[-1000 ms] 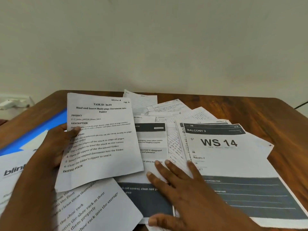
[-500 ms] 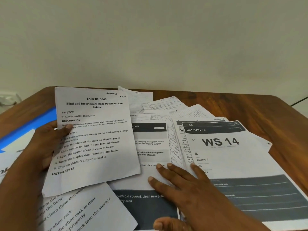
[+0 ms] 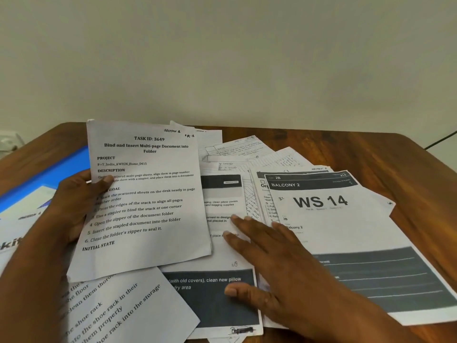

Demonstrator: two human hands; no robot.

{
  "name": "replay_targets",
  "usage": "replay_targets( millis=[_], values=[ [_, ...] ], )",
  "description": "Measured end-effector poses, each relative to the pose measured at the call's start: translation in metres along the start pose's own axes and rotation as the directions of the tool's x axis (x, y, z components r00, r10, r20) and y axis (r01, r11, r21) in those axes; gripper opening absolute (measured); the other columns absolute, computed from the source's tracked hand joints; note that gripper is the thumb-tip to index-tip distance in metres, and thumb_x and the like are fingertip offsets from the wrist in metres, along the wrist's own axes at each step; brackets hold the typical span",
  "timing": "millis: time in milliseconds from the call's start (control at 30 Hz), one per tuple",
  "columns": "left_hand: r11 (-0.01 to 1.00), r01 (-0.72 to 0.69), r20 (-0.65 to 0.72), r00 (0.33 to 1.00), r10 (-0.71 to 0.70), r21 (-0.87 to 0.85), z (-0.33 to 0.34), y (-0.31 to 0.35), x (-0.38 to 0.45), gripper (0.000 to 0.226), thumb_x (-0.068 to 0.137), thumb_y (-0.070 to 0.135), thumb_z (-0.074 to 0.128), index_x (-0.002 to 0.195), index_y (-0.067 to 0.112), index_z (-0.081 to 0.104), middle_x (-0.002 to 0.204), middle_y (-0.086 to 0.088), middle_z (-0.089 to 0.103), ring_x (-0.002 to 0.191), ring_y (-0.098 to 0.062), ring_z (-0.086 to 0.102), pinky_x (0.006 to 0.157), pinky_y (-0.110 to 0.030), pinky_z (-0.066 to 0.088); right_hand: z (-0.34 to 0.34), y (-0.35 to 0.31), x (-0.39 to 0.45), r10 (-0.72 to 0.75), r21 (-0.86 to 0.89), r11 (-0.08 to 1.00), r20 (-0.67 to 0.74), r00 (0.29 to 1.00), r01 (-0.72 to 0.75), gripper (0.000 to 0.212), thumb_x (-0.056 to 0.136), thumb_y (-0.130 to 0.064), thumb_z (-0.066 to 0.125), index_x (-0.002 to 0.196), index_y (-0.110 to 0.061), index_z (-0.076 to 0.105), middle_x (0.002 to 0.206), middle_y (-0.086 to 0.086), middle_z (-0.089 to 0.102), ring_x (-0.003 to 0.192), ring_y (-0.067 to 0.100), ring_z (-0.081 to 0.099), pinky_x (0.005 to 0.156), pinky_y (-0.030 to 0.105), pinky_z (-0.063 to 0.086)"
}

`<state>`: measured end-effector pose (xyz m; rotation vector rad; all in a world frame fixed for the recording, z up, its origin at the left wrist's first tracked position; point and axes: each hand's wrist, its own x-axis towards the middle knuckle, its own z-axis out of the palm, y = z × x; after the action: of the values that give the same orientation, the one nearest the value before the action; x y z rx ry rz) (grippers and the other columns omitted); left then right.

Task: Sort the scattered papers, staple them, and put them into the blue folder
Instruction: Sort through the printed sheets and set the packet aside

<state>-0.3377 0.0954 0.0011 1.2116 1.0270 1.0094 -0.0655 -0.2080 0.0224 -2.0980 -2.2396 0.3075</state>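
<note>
Nearest the worktop's front edge lies a tilted sheet with large print about a "shoe rack", partly overlapped by a white page with a dark grey band reading "clean new pillow". The right hand rests flat on that page, fingers spread apart and gripping nothing. The left hand has its fingers clamped on the left margin of a lifted, slightly curled sheet headed "TASK ID: 3649, Bind and Insert Multi-page Document into Folder". Toward the right edge lies a page marked "BALCONY 2" and "WS 14". Behind are handwritten ruled sheets. The smooth blue folder lies at the left edge of the brown wood-grain worktop, partly under paper.
</note>
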Motion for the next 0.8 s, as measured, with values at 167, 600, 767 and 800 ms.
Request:
replay_targets(
  millis=[167,600,767,800],
  values=[
    [1.0,-0.011,-0.01,1.0,0.011,0.005,0.008,-0.001,-0.001,0.015,0.104,0.009,0.061,0.105,0.018,0.073,0.085,0.001,0.081,0.065,-0.013,0.077,0.055,-0.028,0.063,0.01,-0.001,0.004,-0.004,-0.049,0.999,0.047,0.999,0.007,0.088,0.093,-0.087,0.013,0.16,-0.042,-0.02,0.163,-0.022,-0.036,0.148,-0.002,-0.037,0.127,0.044,-0.015],
    [1.0,0.001,-0.026,1.0,-0.001,-0.01,0.004,-0.006,0.005,0.015,0.102,0.011,0.065,0.106,0.021,0.075,0.092,-0.002,0.082,0.069,-0.017,0.079,0.056,-0.033,0.064,0.001,0.026,0.062,0.374,0.373,0.901,-0.404,0.835,-0.223,0.06,0.084,-0.064,0.075,0.13,-0.029,0.06,0.119,-0.009,0.066,0.109,0.012,0.061,0.091,0.032,0.052],
    [1.0,-0.009,-0.038,0.999,0.008,-0.023,0.007,-0.005,0.004,0.015,0.102,0.009,0.064,0.107,0.019,0.074,0.087,-0.001,0.082,0.067,-0.016,0.078,0.056,-0.032,0.064,-0.019,0.034,0.097,0.61,0.613,0.688,-0.198,0.767,-0.388,0.075,0.073,-0.048,0.091,0.135,-0.03,0.052,0.112,-0.009,0.069,0.103,0.013,0.066,0.09,0.034,0.054],
    [1.0,-0.01,-0.038,0.999,0.009,-0.024,0.008,-0.005,0.003,0.015,0.102,0.008,0.064,0.108,0.018,0.074,0.088,-0.001,0.082,0.067,-0.016,0.078,0.056,-0.032,0.064,-0.018,0.037,0.103,0.635,0.637,0.655,-0.171,0.754,-0.406,0.075,0.071,-0.045,0.093,0.133,-0.03,0.054,0.108,-0.009,0.071,0.102,0.013,0.068,0.092,0.037,0.055]
  ],
)
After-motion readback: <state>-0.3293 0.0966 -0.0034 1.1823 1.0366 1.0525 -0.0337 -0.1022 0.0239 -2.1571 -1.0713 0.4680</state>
